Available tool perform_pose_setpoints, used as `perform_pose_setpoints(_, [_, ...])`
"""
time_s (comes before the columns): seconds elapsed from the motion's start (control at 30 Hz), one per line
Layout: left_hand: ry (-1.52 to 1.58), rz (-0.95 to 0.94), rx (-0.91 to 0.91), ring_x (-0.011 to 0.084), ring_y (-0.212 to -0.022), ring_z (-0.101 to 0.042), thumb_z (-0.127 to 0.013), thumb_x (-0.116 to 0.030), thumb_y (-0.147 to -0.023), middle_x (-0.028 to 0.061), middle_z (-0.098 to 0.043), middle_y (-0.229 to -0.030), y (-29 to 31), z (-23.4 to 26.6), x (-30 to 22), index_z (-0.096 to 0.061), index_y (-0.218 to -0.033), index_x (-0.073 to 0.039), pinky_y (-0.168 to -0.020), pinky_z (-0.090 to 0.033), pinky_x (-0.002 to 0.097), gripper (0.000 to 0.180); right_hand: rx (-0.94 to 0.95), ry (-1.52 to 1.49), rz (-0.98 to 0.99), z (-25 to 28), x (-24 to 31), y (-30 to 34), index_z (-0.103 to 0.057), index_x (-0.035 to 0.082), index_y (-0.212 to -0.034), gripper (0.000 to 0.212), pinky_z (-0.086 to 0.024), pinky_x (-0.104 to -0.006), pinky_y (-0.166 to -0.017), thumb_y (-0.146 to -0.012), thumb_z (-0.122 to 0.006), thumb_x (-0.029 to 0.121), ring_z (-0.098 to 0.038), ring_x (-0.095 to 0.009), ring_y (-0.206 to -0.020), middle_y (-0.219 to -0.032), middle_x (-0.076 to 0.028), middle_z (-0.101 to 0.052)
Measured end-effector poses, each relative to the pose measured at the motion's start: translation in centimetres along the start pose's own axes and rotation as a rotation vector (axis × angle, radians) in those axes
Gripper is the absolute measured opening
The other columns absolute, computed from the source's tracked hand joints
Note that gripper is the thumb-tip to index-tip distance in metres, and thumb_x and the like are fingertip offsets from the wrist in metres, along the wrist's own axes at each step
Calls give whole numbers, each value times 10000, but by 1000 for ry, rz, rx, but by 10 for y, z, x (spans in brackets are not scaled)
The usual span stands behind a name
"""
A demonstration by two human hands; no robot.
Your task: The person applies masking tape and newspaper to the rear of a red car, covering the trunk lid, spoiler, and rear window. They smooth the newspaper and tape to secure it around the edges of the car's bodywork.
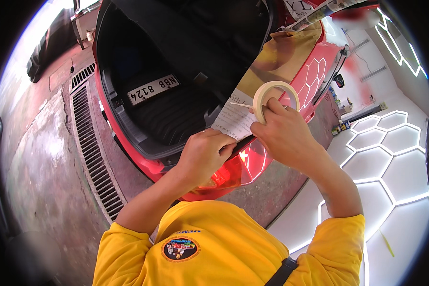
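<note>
My right hand (pixel 286 131) grips a roll of cream masking tape (pixel 258 104), its fingers hooked through the ring. A short loose end of tape sticks out from the roll's left side over a printed paper sheet (pixel 238 123). That sheet lies along the right edge of a red car's open trunk (pixel 152 121). At the sheet's near end, my left hand (pixel 202 155) is closed, thumb and fingers pinching its lower edge just above the red tail light (pixel 218 177). The fingertips of the left hand are partly hidden.
A loose number plate (pixel 152 89) lies inside the trunk. More printed paper (pixel 288 52) covers the red body panel farther up. A floor drain grate (pixel 93 148) runs along the left. Hexagonal light strips (pixel 386 148) show at right, by the white wall.
</note>
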State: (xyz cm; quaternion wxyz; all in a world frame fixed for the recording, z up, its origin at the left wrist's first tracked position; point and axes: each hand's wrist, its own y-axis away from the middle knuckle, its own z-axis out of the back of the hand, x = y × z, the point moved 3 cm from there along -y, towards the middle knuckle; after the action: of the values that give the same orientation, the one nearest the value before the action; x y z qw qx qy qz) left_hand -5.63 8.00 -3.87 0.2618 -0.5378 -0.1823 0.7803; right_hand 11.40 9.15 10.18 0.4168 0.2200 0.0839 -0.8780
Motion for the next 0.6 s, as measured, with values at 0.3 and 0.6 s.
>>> perform_pose_setpoints(0.3, [-184, -430, 270, 303, -1040, -732, -747, 88, -800, 116, -765, -1118, -1, 18, -3, -820, -1191, -34, -936, -605, 380, 417, -49, -96, -10, 0, 4, 5, -802, 142, -923, 107, -629, -412, -849, -822, -771, 130, -646, -293, -1183, -1049, -76, -730])
perform_pose_setpoints(0.6, [300, 127, 62, 297, -969, -732, -686, 45, -938, 159, -730, -1104, 7, 14, 6, -777, -1253, 22, -900, -568, 347, 329, -3, -25, -10, 2, 12, 15, -804, 146, -986, 150, -591, -421, -853, -848, -752, 116, -635, -317, -1199, -1128, -102, -733])
